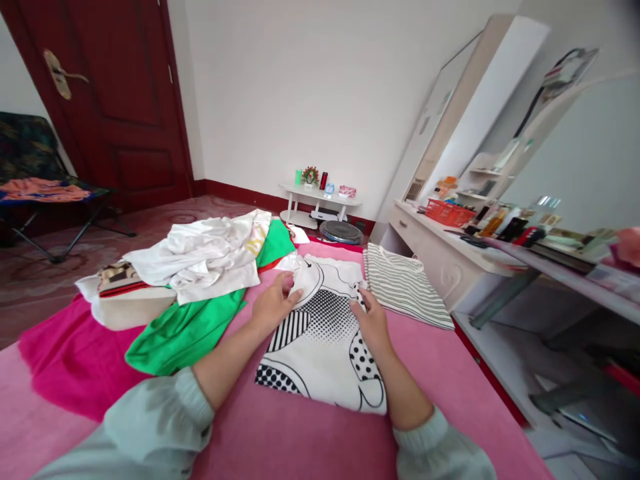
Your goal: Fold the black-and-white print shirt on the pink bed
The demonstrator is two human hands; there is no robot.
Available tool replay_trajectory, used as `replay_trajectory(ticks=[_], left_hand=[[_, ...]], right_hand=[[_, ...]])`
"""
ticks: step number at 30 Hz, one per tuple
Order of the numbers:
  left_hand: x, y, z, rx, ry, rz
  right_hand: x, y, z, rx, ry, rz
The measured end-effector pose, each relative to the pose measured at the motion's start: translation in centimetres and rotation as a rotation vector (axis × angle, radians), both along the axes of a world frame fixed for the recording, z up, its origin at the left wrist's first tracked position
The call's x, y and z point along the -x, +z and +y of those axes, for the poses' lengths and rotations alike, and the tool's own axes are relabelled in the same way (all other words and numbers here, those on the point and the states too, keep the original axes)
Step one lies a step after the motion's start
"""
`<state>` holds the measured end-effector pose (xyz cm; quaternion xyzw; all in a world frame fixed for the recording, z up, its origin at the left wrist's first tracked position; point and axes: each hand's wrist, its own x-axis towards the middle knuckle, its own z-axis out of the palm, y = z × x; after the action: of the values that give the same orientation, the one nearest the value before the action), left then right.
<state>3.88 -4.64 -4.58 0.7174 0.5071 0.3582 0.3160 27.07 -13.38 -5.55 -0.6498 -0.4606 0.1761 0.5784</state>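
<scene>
A white shirt with a black dotted and striped print (325,347) lies flat on the pink bed cover (280,440) in front of me. My left hand (274,303) rests on its upper left part, fingers curled and pinching the cloth near the collar. My right hand (371,319) lies on its upper right part, fingertips gripping the cloth edge. Both sleeves are pale green.
A folded grey striped shirt (406,285) lies to the right. A heap of white (200,257) and green clothes (185,330) sits to the left. A dresser (440,247) with a red basket (449,213), a small white table (320,200), a folding chair (35,180) and a dark red door (105,93) stand around.
</scene>
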Motion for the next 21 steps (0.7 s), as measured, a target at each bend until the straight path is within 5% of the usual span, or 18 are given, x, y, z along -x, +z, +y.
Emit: replay_trajectory(ticks=[10,16,21], left_hand=[[-0.2,-0.5,0.0,-0.093,-0.050,0.174],[-0.3,-0.3,-0.3,-0.187,-0.038,0.154],[-0.3,0.7,-1.1,-0.329,-0.040,0.153]], right_hand=[[-0.2,-0.1,0.4,0.015,-0.052,-0.087],[0.3,2.9,-0.9,0.057,-0.163,-0.507],[1.1,3.8,-1.0,0.039,0.001,-0.663]])
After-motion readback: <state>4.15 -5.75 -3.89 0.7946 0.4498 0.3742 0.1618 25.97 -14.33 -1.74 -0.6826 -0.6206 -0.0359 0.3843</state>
